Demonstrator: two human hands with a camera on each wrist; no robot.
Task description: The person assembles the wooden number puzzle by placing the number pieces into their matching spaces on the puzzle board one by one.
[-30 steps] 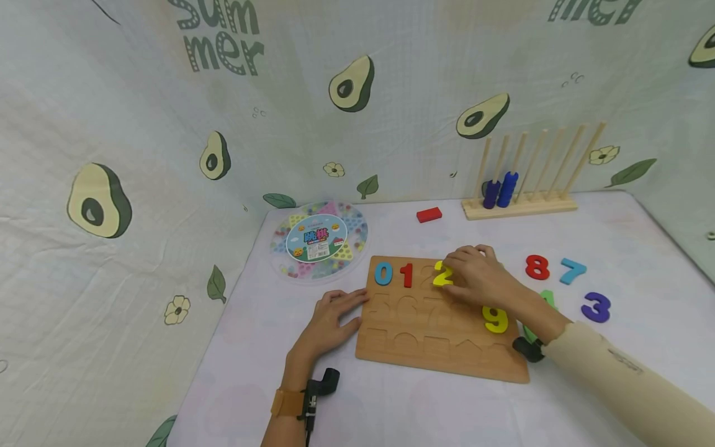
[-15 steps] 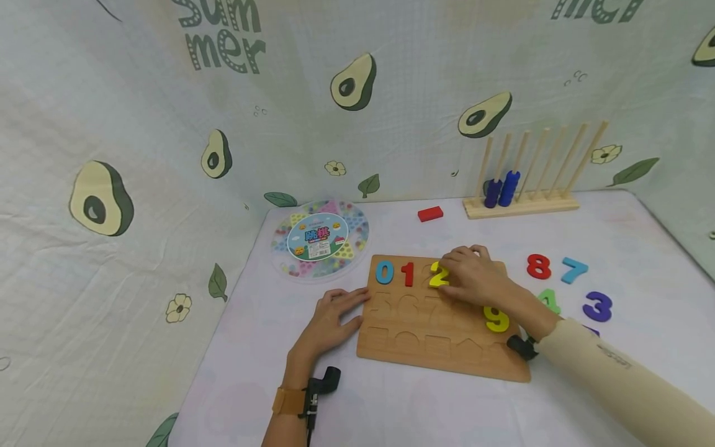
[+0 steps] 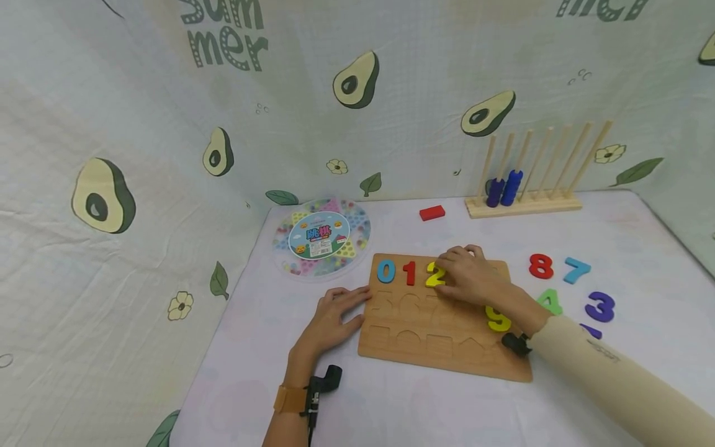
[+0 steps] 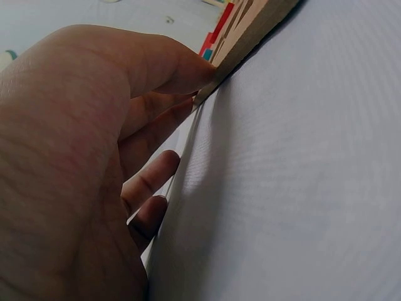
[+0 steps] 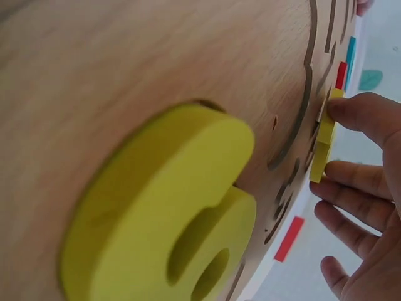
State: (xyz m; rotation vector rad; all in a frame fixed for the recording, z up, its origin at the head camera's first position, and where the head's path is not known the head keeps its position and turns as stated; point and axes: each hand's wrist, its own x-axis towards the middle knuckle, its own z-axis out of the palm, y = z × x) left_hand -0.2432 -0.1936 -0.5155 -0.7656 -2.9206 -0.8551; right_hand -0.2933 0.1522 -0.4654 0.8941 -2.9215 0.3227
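A wooden number puzzle board [image 3: 447, 365] lies on the table, with a blue 0 [image 3: 379, 273] and a red 1 [image 3: 409, 273] in its top row. My right hand [image 3: 475, 278] pinches a yellow number 2 [image 3: 431, 279] between thumb and fingers, just right of the 1. In the right wrist view that yellow 2 [image 5: 324, 141] stands proud of the board's surface. My left hand [image 3: 331, 323] rests beside the board, fingertips touching its left edge, fingers loosely extended. A yellow 9 [image 3: 498, 321] lies on the board's right part, partly covered by the right forearm.
Right of the board lie a red 8 [image 3: 540, 266], a blue 7 [image 3: 577, 270], a green 4 [image 3: 550, 300] and a purple 3 [image 3: 600, 307]. Behind are a round game box [image 3: 321, 239], a red block [image 3: 432, 213] and a wooden peg stand [image 3: 525, 208] with blue beads.
My right hand has slid slightly left with the yellow 2, bringing it closer to the red 1. The left hand stays at the board's edge.
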